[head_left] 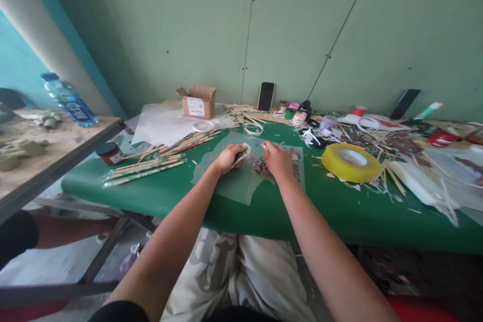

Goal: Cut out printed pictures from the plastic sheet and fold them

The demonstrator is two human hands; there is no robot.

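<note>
**Small piece (246, 151) in left hand (227, 159), right hand (279, 161) at the brown bits (260, 166)**

Piece is above the clear sheet (241, 188), mid-surface (151, 193). Pale on the face I can see, dark lower down; fingers hide the rest, can't tell what it is. Left grip is closed around it. Right grip is narrow, fingertips pinched; can't tell from here if anything's between them.

Step, my read: close two-handed handling of the piece, with the bits within reach. Next move seems to call for a steady left hold and a fine right pinch, without scattering bits.

Bits heap just beside the right hand, on or under the sheet, unclear which. Further out: tape roll (350, 161) to the right, sticks (151, 168) and jar (109, 153) left, box (199, 103) and upright phone (266, 96) by the wall (204, 25).
</note>
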